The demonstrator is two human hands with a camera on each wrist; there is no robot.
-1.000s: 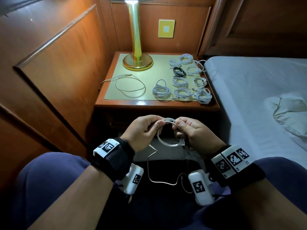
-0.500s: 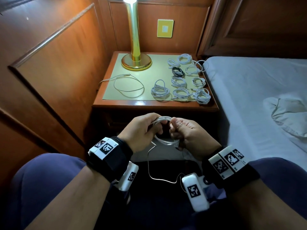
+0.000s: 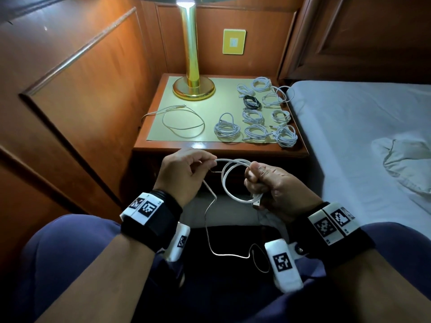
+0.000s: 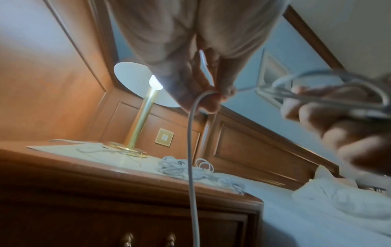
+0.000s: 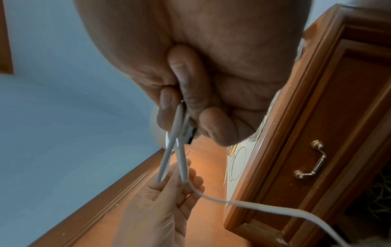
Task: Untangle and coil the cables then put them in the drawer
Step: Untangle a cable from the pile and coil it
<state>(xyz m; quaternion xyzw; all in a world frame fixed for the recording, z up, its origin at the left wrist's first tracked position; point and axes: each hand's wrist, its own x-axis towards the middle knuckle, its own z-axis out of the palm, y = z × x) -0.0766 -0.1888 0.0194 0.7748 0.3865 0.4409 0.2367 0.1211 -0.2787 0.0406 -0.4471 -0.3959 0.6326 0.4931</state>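
In front of the nightstand I hold a white cable (image 3: 229,180) partly wound into a loop. My right hand (image 3: 263,180) grips the loop and its USB plug (image 3: 256,202); the right wrist view shows the strands (image 5: 177,150) pinched between its fingers. My left hand (image 3: 186,171) pinches the free strand (image 4: 191,133) left of the loop. The tail (image 3: 210,229) hangs down between my knees. On the nightstand top (image 3: 163,94) lie several coiled white cables (image 3: 227,129), one black coil (image 3: 251,102) and a loose white cable (image 3: 182,120). The drawer front with a brass handle (image 5: 311,160) is closed.
A brass lamp (image 3: 192,66) stands at the back of the nightstand. A bed with a grey sheet (image 3: 361,127) lies to the right, with a crumpled cloth (image 3: 408,159) on it. Wood panelling (image 3: 81,89) closes the left side.
My hands have moved apart. The loop has opened wider, with the left hand drawing the strand out to the left.
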